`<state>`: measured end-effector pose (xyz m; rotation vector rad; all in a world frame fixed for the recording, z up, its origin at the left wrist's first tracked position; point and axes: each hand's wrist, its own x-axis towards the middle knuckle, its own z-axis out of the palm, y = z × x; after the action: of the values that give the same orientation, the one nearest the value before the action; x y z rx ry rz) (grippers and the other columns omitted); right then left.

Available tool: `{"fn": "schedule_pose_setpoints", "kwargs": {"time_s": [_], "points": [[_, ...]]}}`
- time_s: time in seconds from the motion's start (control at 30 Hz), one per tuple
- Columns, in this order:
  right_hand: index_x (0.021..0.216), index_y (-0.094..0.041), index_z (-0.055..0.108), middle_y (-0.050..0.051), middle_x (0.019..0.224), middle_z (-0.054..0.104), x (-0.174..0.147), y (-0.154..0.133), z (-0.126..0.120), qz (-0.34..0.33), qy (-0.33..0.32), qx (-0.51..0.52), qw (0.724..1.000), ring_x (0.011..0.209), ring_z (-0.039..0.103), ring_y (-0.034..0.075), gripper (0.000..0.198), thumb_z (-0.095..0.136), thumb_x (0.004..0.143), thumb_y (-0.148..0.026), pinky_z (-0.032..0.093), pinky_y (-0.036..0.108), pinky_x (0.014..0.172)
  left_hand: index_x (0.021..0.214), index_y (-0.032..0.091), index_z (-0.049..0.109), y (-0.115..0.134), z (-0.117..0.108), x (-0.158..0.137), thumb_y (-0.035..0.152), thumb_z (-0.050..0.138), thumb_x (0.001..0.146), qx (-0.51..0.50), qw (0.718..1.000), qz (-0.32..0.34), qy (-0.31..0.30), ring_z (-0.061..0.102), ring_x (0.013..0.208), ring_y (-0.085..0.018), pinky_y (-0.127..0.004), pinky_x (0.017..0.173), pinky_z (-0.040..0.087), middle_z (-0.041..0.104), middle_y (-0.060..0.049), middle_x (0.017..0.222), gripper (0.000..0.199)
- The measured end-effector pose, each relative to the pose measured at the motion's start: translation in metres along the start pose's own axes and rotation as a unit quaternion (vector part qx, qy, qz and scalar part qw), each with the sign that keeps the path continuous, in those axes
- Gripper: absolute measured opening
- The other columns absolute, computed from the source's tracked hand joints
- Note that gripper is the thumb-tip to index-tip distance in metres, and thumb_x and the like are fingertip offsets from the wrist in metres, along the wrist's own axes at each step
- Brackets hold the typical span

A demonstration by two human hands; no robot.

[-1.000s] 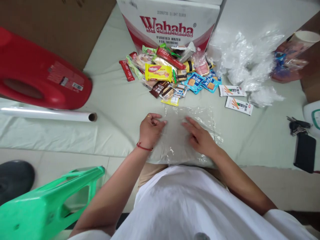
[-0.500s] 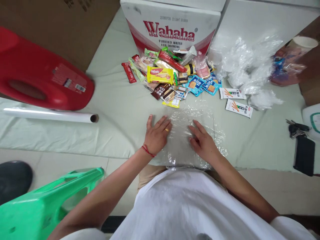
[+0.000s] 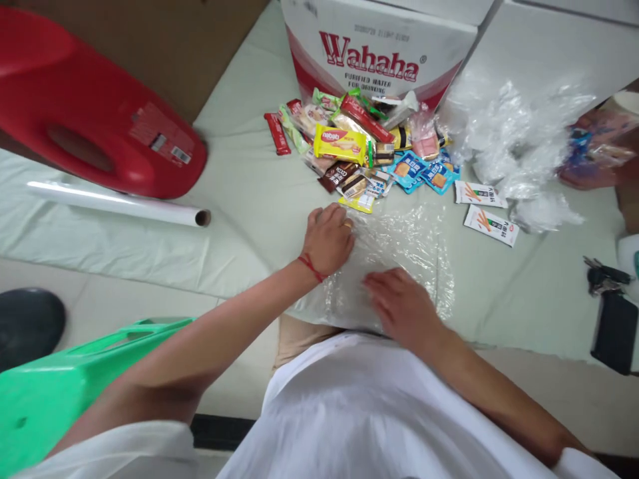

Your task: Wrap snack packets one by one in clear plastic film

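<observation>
A crinkled sheet of clear plastic film (image 3: 419, 239) lies on the pale green cloth in front of me. My left hand (image 3: 329, 241) is at its upper left edge, fingers curled down and closed on the film, a red string round the wrist. Over the film's lower middle is my right hand (image 3: 402, 305), slightly blurred, its fingers stretched out toward the left. Just beyond the film lies a pile of wrapped snacks, with a yellow nabati packet (image 3: 340, 144) on top and blue packets (image 3: 409, 171) at its right side.
A Wahaha carton (image 3: 379, 50) stands behind the snacks. Crumpled clear plastic (image 3: 509, 140) and two white stick-snack packets (image 3: 492, 225) are to the right. Leftward are a red jug (image 3: 100, 126), a white roll (image 3: 124, 203) and a green stool (image 3: 64, 392). Keys and a black phone (image 3: 615, 332) lie far right.
My left hand has gone from lying flat to curled fingers at the film's edge. My right hand has moved lower over the film. The view has shifted a little.
</observation>
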<state>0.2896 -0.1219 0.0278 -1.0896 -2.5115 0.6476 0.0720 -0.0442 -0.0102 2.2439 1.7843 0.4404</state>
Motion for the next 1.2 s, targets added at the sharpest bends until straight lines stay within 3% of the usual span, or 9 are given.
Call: {"fn": "schedule_pose_setpoints", "kwargs": {"time_s": [0.17,0.3,0.43,0.53,0.6,0.7,0.87,1.03,1.2], "points": [[0.15,-0.012,0.062,0.015,0.159,0.058,0.007,-0.021,0.051,-0.077,-0.084,-0.041,0.993,0.154,0.044,0.033,0.049,0.059,0.106,-0.034,0.038,0.055,0.131,0.102,0.019,0.076,0.014,-0.001,-0.002,0.015,0.042,0.1,0.02,0.999,0.01,0.046,0.058,0.114,-0.037,-0.057,0.1,0.047,0.068,-0.019,0.109,0.034],[0.147,-0.011,0.063,0.018,0.156,0.059,0.006,-0.032,0.071,-0.055,-0.086,-0.015,0.995,0.151,0.045,0.035,0.051,0.061,0.105,-0.04,0.035,0.058,0.13,0.123,0.015,0.073,0.031,0.009,-0.007,0.023,0.049,0.1,-0.013,0.999,-0.005,0.029,0.06,0.123,-0.035,-0.052,0.106,0.05,0.07,-0.019,0.128,0.034],[0.123,-0.017,0.074,0.011,0.123,0.077,0.014,-0.039,0.047,-0.062,-0.099,0.084,0.99,0.123,0.066,0.026,0.031,0.055,0.108,-0.037,0.053,0.043,0.112,0.151,0.011,0.058,0.029,0.024,-0.01,0.037,0.05,0.103,-0.024,0.999,-0.033,0.0,0.042,0.155,-0.04,-0.065,0.127,0.028,0.052,-0.022,0.163,0.055],[0.107,-0.022,0.075,0.008,0.104,0.079,0.028,-0.019,0.021,0.034,-0.006,0.079,0.996,0.102,0.071,0.022,0.036,0.041,0.112,-0.031,0.057,0.037,0.097,0.159,0.017,0.05,0.025,0.029,-0.016,0.035,0.044,0.105,-0.016,1.0,-0.015,-0.017,0.034,0.161,-0.038,-0.071,0.13,0.017,0.041,-0.018,0.171,0.058],[0.123,-0.021,0.073,0.012,0.123,0.077,0.039,0.009,0.011,0.093,0.072,0.023,0.993,0.118,0.068,0.025,0.038,0.039,0.112,-0.032,0.054,0.043,0.107,0.161,0.02,0.048,0.028,0.029,-0.022,0.035,0.043,0.106,-0.015,1.0,0.002,-0.026,0.033,0.162,-0.037,-0.073,0.13,0.015,0.039,-0.016,0.172,0.058],[0.149,-0.016,0.06,0.016,0.155,0.06,0.052,0.061,0.009,0.123,0.088,-0.065,0.986,0.15,0.048,0.032,0.048,0.042,0.11,-0.036,0.037,0.057,0.126,0.162,0.024,0.048,0.032,0.028,-0.031,0.037,0.042,0.107,-0.017,1.0,0.014,-0.02,0.035,0.162,-0.036,-0.074,0.129,0.014,0.039,-0.016,0.173,0.057],[0.152,-0.014,0.058,0.017,0.165,0.05,0.054,0.123,0.003,0.168,0.081,-0.122,0.975,0.155,0.042,0.035,0.052,0.04,0.11,-0.038,0.03,0.062,0.127,0.162,0.024,0.047,0.017,0.024,-0.027,0.04,0.043,0.107,-0.021,1.0,-0.022,0.006,0.039,0.159,-0.037,-0.077,0.129,0.009,0.039,-0.017,0.172,0.057],[0.128,-0.012,0.072,0.019,0.125,0.076,0.084,0.133,-0.036,0.186,0.112,-0.117,0.969,0.118,0.067,0.034,0.047,0.04,0.108,-0.039,0.051,0.049,0.102,0.161,0.025,0.049,-0.011,0.018,-0.012,0.04,0.04,0.108,-0.01,1.0,-0.007,0.001,0.038,0.16,-0.037,-0.076,0.129,0.008,0.044,-0.015,0.17,0.055],[0.11,-0.017,0.076,0.013,0.103,0.078,0.164,0.132,-0.065,0.141,0.105,-0.138,0.975,0.095,0.068,0.03,0.034,0.046,0.103,-0.031,0.05,0.04,0.085,0.162,0.025,0.048,-0.016,0.017,-0.01,0.04,0.041,0.108,-0.011,1.0,0.004,0.002,0.036,0.161,-0.037,-0.075,0.13,0.007,0.044,-0.016,0.17,0.056]]}}
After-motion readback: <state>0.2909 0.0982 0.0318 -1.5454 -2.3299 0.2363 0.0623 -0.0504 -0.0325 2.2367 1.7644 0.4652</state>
